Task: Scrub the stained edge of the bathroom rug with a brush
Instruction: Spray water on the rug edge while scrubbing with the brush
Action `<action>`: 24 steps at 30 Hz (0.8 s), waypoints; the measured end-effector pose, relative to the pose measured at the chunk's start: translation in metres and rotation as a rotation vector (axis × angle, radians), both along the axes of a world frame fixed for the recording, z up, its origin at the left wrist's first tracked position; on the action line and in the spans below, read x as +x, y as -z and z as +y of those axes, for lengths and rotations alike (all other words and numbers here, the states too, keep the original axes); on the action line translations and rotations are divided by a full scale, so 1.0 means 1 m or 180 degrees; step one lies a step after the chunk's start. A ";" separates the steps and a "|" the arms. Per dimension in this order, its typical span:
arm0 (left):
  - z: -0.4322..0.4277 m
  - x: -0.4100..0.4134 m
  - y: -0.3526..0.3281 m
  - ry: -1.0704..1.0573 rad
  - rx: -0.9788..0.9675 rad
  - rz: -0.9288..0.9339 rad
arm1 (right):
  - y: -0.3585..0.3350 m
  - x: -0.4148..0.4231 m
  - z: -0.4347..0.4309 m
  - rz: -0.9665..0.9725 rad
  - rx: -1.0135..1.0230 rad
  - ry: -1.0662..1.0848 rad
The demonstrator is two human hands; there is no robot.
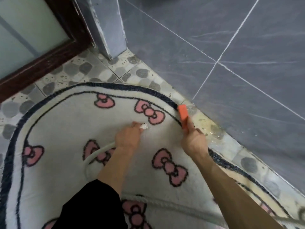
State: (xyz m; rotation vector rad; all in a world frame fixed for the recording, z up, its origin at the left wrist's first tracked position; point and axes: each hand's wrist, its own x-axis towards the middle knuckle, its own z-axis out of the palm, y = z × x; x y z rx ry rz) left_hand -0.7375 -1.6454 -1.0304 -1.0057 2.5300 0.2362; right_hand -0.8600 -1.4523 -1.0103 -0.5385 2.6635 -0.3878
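Clamped round the orange brush (182, 115), the right hand (194, 141) points it away along the dark border (158, 93) of the rug (74, 126) beside the wall (247, 66), while the left hand (127, 138) grips a hose nozzle (144, 126) mid-rug.

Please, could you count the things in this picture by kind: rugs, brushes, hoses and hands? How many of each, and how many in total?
rug: 1
brush: 1
hose: 1
hands: 2, left hand and right hand
Total: 5
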 end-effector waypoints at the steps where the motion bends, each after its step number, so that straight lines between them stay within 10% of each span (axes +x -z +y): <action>1: 0.001 0.002 0.002 0.0030 0.0008 0.0008 | -0.001 0.022 -0.011 -0.0249 -0.0001 -0.0240; 5: -0.009 0.016 0.004 0.0099 0.0108 0.0034 | -0.003 0.062 -0.034 -0.0792 0.0241 -0.0774; 13: -0.005 0.004 -0.005 -0.0124 0.0258 0.0045 | 0.014 -0.001 0.048 -0.0116 0.0166 0.0963; 20: 0.009 0.029 -0.015 0.0088 0.0545 0.0187 | 0.003 0.077 0.010 -0.0531 0.0223 -0.0824; 24: 0.031 0.071 -0.019 0.0198 0.0531 0.0089 | 0.007 0.014 0.067 -0.0087 0.0598 0.0139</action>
